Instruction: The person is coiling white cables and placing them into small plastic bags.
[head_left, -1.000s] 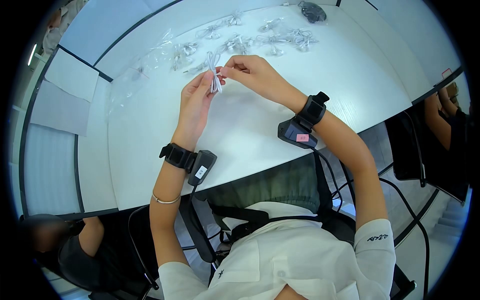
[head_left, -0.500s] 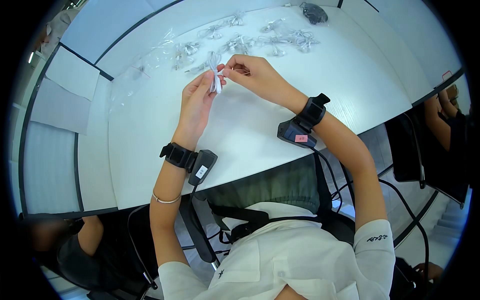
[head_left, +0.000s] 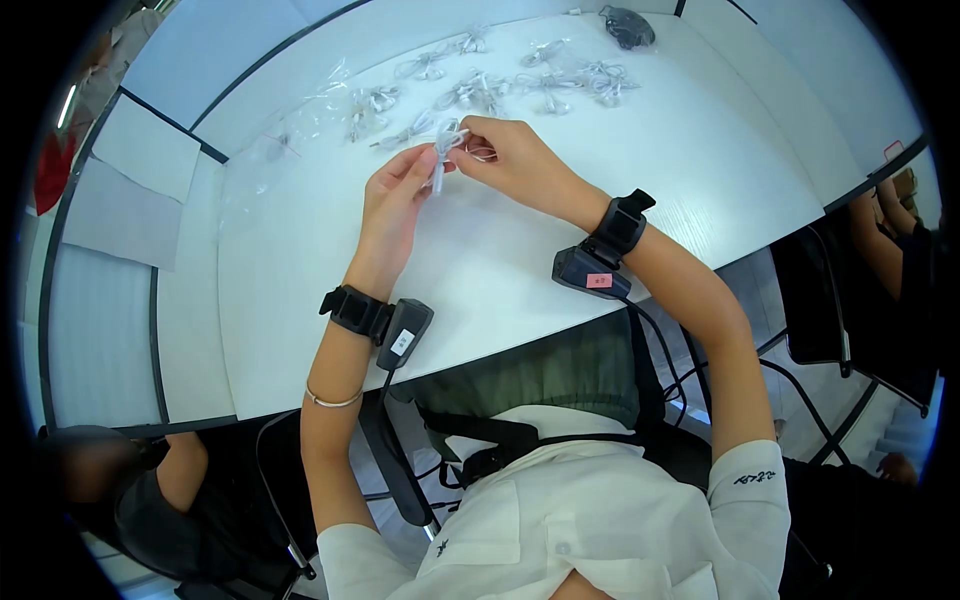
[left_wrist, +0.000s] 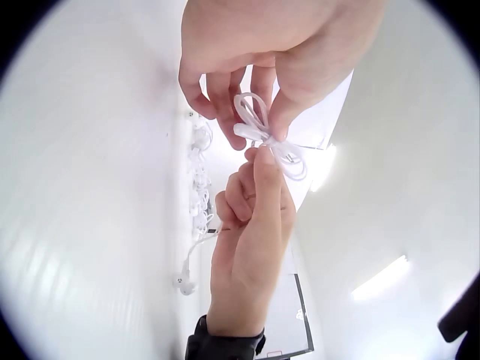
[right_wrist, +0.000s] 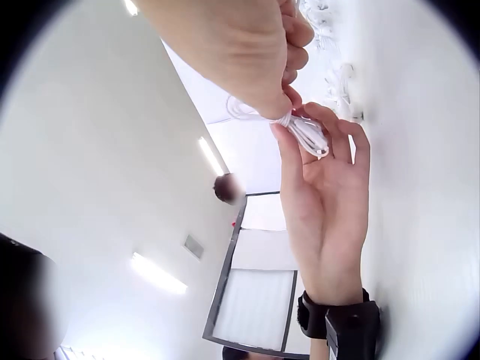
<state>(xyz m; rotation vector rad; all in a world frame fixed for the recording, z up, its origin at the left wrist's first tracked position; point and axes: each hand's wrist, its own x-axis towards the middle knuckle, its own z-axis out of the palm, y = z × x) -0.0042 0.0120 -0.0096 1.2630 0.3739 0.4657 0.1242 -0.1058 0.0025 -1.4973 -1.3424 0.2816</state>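
Note:
White earphones (head_left: 438, 178), their cable wound into a looped bundle, are up in front of me between both hands. My left hand (head_left: 392, 195) pinches the bundle at its middle between thumb and fingers. From the other side my right hand (head_left: 520, 168) pinches the cable near the wrapped middle, its other fingers curled in. In the left wrist view, loops of the bundle (left_wrist: 291, 161) fan out on both sides of the pinch. Below the right hand in that view hang earbuds (left_wrist: 184, 282) on a length of cable.
Several coiled white cables (head_left: 478, 90) in clear bags lie across the back of the white table (head_left: 600, 220). Clear plastic (head_left: 300, 110) lies at the back left, a dark pouch (head_left: 628, 27) at the back right. Low partitions border the table. Other people sit on both sides.
The bundle has tilted, its upper loops leaning right, and has shifted slightly right. My right hand has turned and dropped a little with the cable. The left hand keeps its pinch.

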